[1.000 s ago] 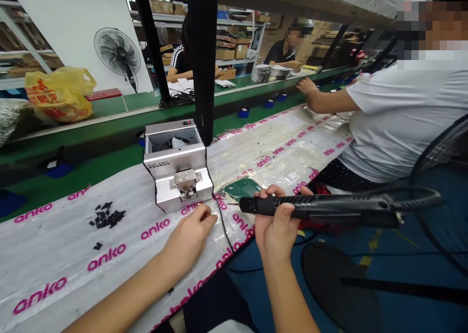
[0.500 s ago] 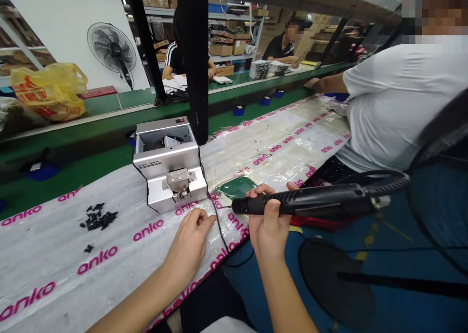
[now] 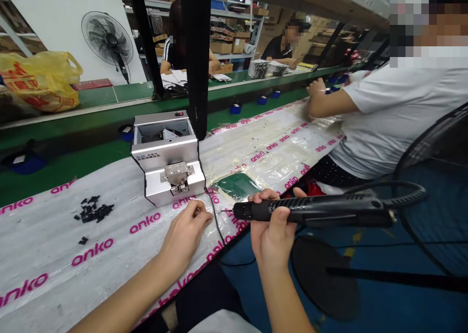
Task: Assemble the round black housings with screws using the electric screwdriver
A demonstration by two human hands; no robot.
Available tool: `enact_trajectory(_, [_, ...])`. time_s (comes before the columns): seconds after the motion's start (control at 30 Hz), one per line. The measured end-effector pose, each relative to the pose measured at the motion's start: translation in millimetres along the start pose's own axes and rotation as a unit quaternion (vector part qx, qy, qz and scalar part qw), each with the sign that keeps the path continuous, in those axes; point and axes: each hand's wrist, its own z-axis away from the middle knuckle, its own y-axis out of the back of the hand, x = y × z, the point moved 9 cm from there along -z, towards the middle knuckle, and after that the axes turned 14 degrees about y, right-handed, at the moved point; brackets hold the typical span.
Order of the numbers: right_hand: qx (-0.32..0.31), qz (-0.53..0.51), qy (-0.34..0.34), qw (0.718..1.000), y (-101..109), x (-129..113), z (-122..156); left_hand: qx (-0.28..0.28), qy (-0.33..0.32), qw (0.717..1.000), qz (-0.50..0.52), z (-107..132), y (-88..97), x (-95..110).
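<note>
Black electric screwdriver [image 3: 314,211], long and slim with a thick cable at its rear, lies level in the air just off the near edge of the bench. Its thin bit points left toward the black cord [image 3: 215,216] that runs down over the edge. The right hand [image 3: 272,230] is closed around the front of its barrel from below, fingers wrapped over the top.

The left hand [image 3: 185,230] rests palm down on the white plastic sheet with pink "anko" lettering [image 3: 109,235]. Its fingers are loosely curled and grip nothing that can be seen. Its fingertips lie just in front of the silver box-shaped screw feeder [image 3: 166,157], close to the cord.

A dark green flat pad [image 3: 236,186] lies on the sheet between the feeder and the screwdriver tip. A small heap of black screws [image 3: 93,211] sits well to the left. To the right, a co-worker in a white shirt [image 3: 395,113] sits at the same bench with a hand on the sheet.
</note>
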Motion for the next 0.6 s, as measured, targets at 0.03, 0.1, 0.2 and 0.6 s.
enact_trajectory(0.03, [0.0,-0.004,0.007,1.0,-3,-4,-4,0.015,-0.013,1.0,0.007,1,6.3,3])
enact_trajectory(0.1, [0.001,-0.017,0.029,0.999,-16,-14,-15,0.048,-0.047,0.998,0.021,3,24.5,10])
enact_trajectory(0.2, [0.003,-0.046,0.086,0.995,-50,-30,-37,0.114,-0.088,0.989,0.03,-4,66.4,15])
enact_trajectory(0.6, [-0.055,-0.107,0.045,0.992,-185,8,-68,0.268,0.062,0.959,-0.074,-97,195.8,-39])
